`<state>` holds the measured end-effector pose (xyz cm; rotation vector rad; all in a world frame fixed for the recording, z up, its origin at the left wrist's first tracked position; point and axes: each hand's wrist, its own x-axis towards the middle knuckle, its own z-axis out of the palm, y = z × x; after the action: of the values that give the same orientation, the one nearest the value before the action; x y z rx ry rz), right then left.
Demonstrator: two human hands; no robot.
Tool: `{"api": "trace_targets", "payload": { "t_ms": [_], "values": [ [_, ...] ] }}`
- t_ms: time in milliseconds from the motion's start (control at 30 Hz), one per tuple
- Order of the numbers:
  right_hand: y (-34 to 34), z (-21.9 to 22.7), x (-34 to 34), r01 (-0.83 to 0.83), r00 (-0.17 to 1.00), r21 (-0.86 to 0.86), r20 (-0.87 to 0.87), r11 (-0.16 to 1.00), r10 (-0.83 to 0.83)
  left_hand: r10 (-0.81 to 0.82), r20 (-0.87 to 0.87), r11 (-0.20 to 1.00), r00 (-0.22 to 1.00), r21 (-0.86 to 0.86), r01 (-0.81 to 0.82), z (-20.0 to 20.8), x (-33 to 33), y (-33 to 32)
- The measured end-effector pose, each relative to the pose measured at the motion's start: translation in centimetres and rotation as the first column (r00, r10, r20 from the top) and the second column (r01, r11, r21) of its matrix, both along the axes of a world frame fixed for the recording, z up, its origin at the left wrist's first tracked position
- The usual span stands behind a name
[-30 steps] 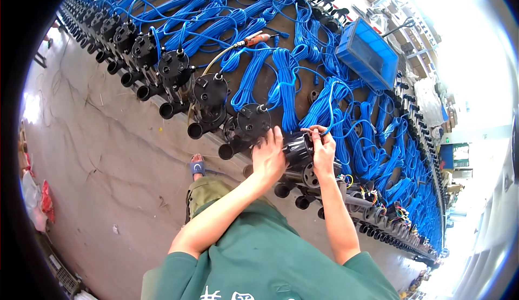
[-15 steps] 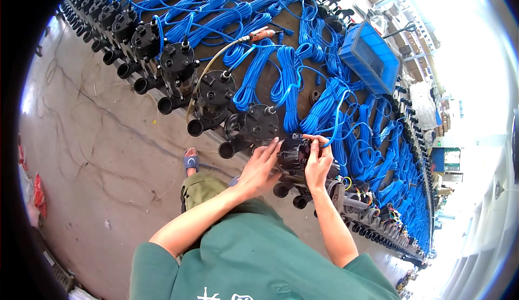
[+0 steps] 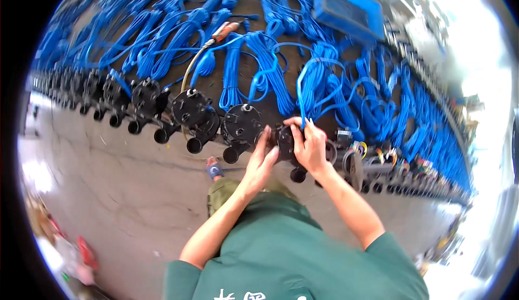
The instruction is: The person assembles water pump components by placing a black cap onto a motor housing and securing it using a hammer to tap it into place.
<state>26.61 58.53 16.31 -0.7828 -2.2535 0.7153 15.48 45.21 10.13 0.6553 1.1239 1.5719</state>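
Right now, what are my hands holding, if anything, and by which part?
Your right hand appears to hold the black round part by its upper right edge, beside the blue cable. Whether your left hand grips it cannot be told.

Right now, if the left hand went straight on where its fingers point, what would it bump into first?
Probably the bundle of blue cable ahead of the left hand, though depth is hard to judge; it might pass above it instead.
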Motion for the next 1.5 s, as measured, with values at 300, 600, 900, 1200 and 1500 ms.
{"api": "trace_targets", "payload": {
  "t_ms": [300, 600, 900, 1200, 1500],
  "values": [
    [3.6, 2.2, 7.3, -0.004, 0.999, -0.216, -0.033, 0.976, -0.003, -0.105, -0.068, 0.994, 0.992, -0.046, 0.102, 0.0, -1.1, 5.3],
    [3.2, 1.6, 28.7, 0.184, 0.493, 0.333, 0.782, 0.925, -0.380, -0.148, -0.136, 0.988, 0.980, -0.058, 0.141, 0.0, -1.8, 6.1],
    [-0.2, 6.4, 24.9, 0.344, 0.364, 0.346, 0.808, 0.873, -0.464, -0.131, -0.288, 0.991, 0.949, -0.012, 0.133, -0.3, -1.6, 5.8],
    [-9.9, 6.9, 13.9, 0.512, 0.846, -0.734, 0.342, 0.446, -0.409, -0.123, -0.198, 0.991, 0.972, -0.067, 0.112, 1.5, -0.6, 6.2],
    [-10.1, 8.4, 10.1, 0.370, 0.928, -0.475, 0.161, 0.798, -0.335, -0.097, -0.227, 0.995, 0.969, -0.032, 0.093, 0.4, -0.7, 5.8]
  ]
}}
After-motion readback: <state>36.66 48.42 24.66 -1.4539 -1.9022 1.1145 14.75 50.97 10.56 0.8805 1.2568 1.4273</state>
